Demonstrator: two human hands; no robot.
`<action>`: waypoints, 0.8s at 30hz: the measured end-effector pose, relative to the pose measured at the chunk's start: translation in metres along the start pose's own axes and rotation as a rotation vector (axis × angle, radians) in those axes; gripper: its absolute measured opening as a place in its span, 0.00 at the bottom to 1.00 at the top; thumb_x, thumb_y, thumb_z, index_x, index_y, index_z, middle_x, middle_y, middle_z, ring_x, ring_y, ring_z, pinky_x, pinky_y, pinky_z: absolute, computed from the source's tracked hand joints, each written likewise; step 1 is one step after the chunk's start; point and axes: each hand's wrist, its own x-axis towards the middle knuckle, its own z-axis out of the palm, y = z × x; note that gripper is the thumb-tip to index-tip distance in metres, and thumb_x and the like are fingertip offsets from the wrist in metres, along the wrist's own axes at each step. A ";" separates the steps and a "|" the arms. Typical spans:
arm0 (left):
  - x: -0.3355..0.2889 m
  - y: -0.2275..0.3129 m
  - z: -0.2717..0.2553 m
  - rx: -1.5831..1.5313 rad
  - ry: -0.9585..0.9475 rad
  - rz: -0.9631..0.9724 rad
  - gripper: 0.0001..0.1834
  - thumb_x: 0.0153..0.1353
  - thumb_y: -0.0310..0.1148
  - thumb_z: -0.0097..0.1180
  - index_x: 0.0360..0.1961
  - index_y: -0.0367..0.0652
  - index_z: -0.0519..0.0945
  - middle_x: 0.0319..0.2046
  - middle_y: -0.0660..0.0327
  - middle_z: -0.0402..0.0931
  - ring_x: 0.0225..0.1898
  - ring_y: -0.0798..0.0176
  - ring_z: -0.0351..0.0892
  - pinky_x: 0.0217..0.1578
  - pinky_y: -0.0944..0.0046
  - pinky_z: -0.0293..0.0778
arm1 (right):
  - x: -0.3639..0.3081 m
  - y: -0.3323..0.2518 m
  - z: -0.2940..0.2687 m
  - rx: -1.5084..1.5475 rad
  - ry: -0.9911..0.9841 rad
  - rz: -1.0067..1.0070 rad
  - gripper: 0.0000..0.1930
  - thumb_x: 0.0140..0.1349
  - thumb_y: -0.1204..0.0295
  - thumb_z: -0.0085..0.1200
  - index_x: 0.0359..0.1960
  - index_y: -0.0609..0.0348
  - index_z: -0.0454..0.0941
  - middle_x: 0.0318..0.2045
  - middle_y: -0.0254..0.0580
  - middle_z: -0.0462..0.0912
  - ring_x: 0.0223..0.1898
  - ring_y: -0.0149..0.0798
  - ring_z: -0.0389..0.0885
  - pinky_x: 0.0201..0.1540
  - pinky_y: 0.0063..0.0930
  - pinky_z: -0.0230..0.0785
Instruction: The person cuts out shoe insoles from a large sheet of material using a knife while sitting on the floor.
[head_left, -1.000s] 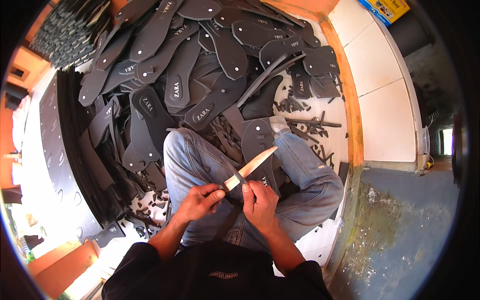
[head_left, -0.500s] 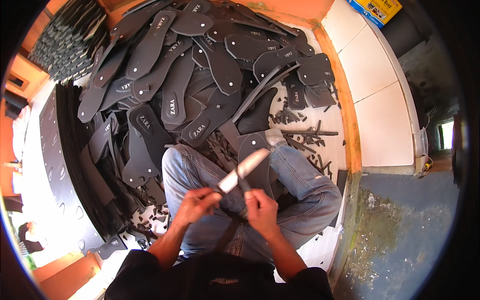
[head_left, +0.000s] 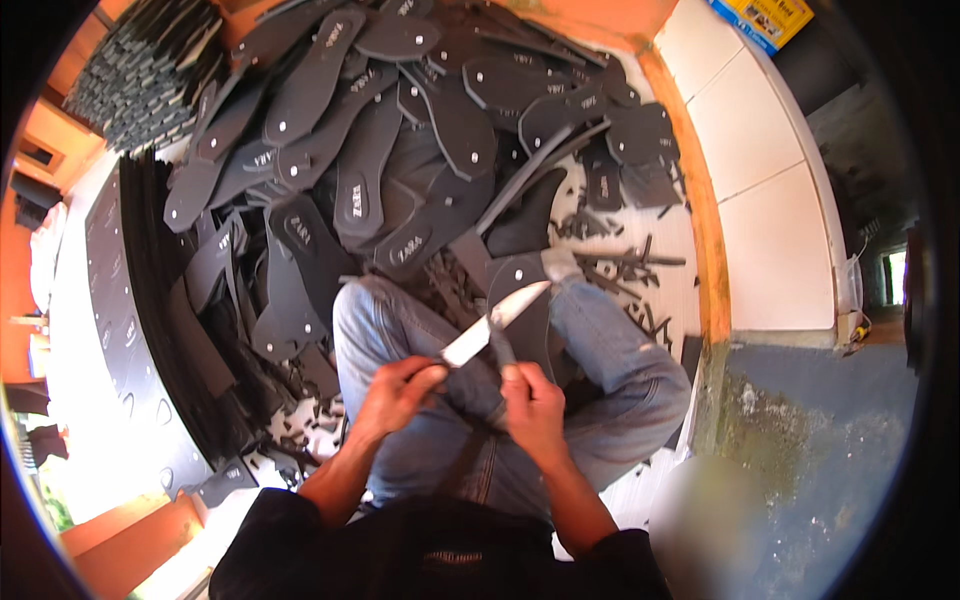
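Over the blue denim lap (head_left: 430, 455), our left hand (head_left: 397, 395) is gripping a pointed silver metal knife (head_left: 468, 344), our right hand (head_left: 535, 408) clasping a narrow dark-grey strip (head_left: 502, 348) across it. Beyond the lap, we are seeing heaped, flat black foot-shaped soles (head_left: 455, 125).

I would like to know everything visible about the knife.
The knife has a bright, metal-looking blade narrowing to a tip. The left hand grips its near end, mostly hiding the handle. Held above the jeans, the blade slants away from the person, toward the right. A dark bar in the right hand crosses it, apparently touching.
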 end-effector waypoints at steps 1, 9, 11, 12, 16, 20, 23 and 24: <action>-0.005 -0.016 0.002 -0.169 -0.163 -0.013 0.16 0.63 0.39 0.52 0.40 0.35 0.78 0.23 0.62 0.78 0.18 0.71 0.72 0.19 0.71 0.67 | -0.003 -0.008 0.003 -0.221 0.026 -0.236 0.12 0.64 0.64 0.48 0.29 0.59 0.75 0.19 0.46 0.76 0.18 0.51 0.75 0.22 0.39 0.65; -0.003 -0.019 0.009 0.426 0.242 0.511 0.13 0.52 0.31 0.63 0.37 0.33 0.81 0.26 0.56 0.79 0.24 0.61 0.77 0.26 0.65 0.72 | -0.008 -0.001 -0.007 0.468 -0.298 0.559 0.14 0.67 0.63 0.45 0.31 0.63 0.74 0.15 0.33 0.72 0.15 0.25 0.67 0.18 0.21 0.58; -0.006 -0.031 -0.019 0.408 0.370 0.316 0.14 0.52 0.33 0.63 0.36 0.33 0.81 0.30 0.53 0.80 0.27 0.58 0.79 0.30 0.63 0.74 | -0.007 0.013 -0.030 0.565 -0.239 0.687 0.11 0.66 0.67 0.46 0.30 0.63 0.74 0.15 0.31 0.70 0.14 0.24 0.64 0.18 0.17 0.55; -0.008 -0.027 -0.027 0.443 0.407 0.219 0.14 0.54 0.34 0.62 0.36 0.34 0.81 0.30 0.53 0.80 0.28 0.60 0.79 0.30 0.65 0.74 | -0.005 0.013 -0.030 0.493 -0.204 0.585 0.12 0.66 0.67 0.46 0.30 0.64 0.74 0.15 0.31 0.71 0.15 0.24 0.65 0.18 0.19 0.55; -0.010 -0.018 -0.002 -0.029 -0.031 -0.046 0.14 0.60 0.36 0.57 0.39 0.34 0.80 0.24 0.60 0.79 0.21 0.68 0.75 0.22 0.69 0.71 | -0.017 0.002 -0.004 -0.083 -0.014 -0.023 0.14 0.65 0.64 0.48 0.29 0.63 0.74 0.16 0.36 0.72 0.17 0.28 0.70 0.19 0.25 0.59; -0.011 -0.021 -0.039 -0.038 0.115 -0.038 0.13 0.58 0.35 0.59 0.37 0.36 0.82 0.23 0.60 0.78 0.21 0.70 0.74 0.22 0.71 0.69 | -0.009 0.022 -0.009 -0.203 -0.027 0.109 0.13 0.64 0.63 0.49 0.29 0.61 0.75 0.15 0.39 0.72 0.17 0.30 0.70 0.21 0.29 0.61; -0.013 -0.016 0.002 0.323 0.219 0.442 0.13 0.53 0.27 0.63 0.39 0.32 0.81 0.30 0.60 0.79 0.31 0.70 0.76 0.33 0.72 0.70 | -0.012 -0.007 0.010 0.441 -0.296 0.463 0.15 0.66 0.64 0.46 0.28 0.63 0.74 0.14 0.32 0.72 0.14 0.25 0.67 0.18 0.23 0.59; -0.015 -0.025 -0.003 0.321 0.259 0.393 0.13 0.53 0.28 0.63 0.39 0.32 0.81 0.30 0.60 0.80 0.31 0.69 0.76 0.33 0.71 0.70 | -0.014 -0.002 0.003 0.536 -0.311 0.565 0.14 0.66 0.64 0.46 0.29 0.64 0.74 0.15 0.32 0.72 0.14 0.25 0.66 0.18 0.22 0.58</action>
